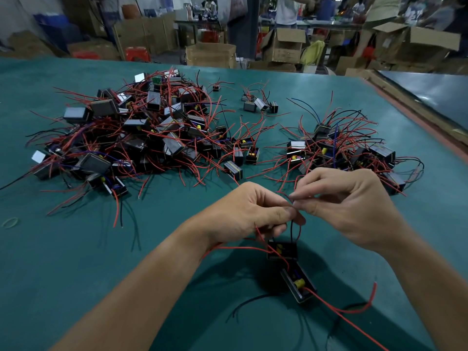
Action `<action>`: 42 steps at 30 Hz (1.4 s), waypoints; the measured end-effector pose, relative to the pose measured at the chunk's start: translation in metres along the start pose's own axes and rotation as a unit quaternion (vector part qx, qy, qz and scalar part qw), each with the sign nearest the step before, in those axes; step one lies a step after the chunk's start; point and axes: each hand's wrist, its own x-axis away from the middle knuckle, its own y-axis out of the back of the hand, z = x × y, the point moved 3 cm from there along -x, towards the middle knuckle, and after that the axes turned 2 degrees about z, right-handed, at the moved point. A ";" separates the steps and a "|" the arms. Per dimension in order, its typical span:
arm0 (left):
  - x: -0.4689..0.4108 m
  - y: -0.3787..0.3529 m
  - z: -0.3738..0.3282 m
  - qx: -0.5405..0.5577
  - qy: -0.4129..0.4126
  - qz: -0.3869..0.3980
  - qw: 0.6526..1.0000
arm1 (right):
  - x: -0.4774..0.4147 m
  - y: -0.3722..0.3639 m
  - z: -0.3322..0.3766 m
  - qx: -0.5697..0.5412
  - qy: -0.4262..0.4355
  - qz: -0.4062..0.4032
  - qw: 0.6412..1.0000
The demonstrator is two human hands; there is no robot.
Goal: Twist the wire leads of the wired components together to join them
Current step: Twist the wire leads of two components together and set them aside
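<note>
As left hand (pixel 249 211) and right hand (pixel 347 206) pinch leads (pixel 291 230), components (pixel 282 250) beneath

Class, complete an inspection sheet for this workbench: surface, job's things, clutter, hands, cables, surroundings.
Surface: green mat covering the table.
Job's things: upper component and lower component below the hands, wire leads rising to the fingers.
Clutter: large pile of components left, smaller pile right, small group behind, rubber band at left edge.
Hands: left hand and right hand both pinch the wire leads where they meet.
Cables: loose red lead and black lead trail on the mat.
Surroundings: cardboard boxes, red stool, people at far benches.
</note>
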 end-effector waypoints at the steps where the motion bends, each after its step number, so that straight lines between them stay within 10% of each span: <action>1: 0.000 0.000 0.000 0.003 -0.002 0.002 1.000 | 0.000 0.001 0.000 -0.012 -0.004 0.001 1.000; 42: -0.001 0.005 0.002 0.034 0.001 -0.061 0.998 | 0.004 0.006 -0.004 0.019 -0.100 0.071 0.992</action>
